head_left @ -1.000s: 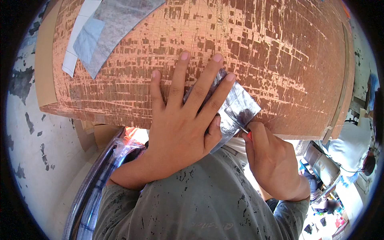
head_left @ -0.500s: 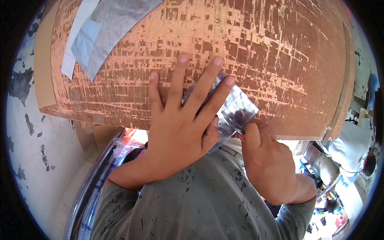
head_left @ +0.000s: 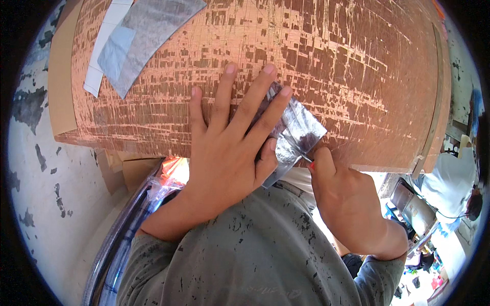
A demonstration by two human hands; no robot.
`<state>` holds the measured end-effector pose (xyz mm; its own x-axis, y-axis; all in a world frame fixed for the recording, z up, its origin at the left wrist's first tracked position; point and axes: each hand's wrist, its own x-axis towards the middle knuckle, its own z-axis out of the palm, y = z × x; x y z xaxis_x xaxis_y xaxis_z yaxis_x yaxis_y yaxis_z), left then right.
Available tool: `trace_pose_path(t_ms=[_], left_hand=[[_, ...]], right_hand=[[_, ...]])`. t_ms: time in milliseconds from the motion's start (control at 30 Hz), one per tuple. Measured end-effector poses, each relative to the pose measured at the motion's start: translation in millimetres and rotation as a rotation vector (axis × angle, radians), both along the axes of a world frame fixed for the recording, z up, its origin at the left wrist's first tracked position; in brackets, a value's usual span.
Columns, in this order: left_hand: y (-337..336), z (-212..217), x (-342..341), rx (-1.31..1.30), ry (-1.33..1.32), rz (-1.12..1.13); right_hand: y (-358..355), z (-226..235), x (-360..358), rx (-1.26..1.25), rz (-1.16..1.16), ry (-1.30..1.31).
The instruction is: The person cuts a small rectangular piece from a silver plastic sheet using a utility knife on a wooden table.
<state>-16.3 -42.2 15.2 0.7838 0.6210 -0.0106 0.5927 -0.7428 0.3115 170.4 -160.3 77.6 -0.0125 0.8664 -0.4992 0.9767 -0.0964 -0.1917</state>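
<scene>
My left hand [head_left: 224, 130] lies flat with its fingers spread, pressing a shiny, see-through plastic sheet [head_left: 305, 127] onto a scored wooden board [head_left: 337, 66]. Part of the sheet is hidden under that hand, and its lower corner hangs past the board's near edge. My right hand [head_left: 344, 196] is closed around a red-handled cutter [head_left: 312, 164]. Its thin metal blade touches the sheet near the lower right edge; most of the handle is inside my fist.
At the board's far left lie a grey-blue curved piece [head_left: 153, 38] and a white paper strip [head_left: 95, 76]. Long plastic-wrapped rolls [head_left: 120, 255] stand at lower left beside a peeling wall [head_left: 30, 153]. A brown cardboard box [head_left: 138, 173] sits below the board.
The view has shifted slightly. My right hand sits a little lower relative to the sheet, and more of the cutter's blade shows. My left hand stays flat on the sheet.
</scene>
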Motion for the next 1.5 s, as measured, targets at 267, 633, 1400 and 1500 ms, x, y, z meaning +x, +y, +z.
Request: trace_pose_path(t_ms=[267,633,1400,1500], left_hand=[[0,1,-1,-0.002,-0.038,0.000],[2,2,-3,-0.059,-0.063,-0.012],[3,5,0,-0.063,-0.003,-0.026],[3,3,-1,-0.064,0.000,-0.024]], right_hand=[[-5,0,6,0.027,-0.024,0.056],[-4,19,12,-0.098,-0.102,0.096],[5,-2,8,0.077,-0.111,0.220],[7,0,7,0.058,-0.112,0.217]])
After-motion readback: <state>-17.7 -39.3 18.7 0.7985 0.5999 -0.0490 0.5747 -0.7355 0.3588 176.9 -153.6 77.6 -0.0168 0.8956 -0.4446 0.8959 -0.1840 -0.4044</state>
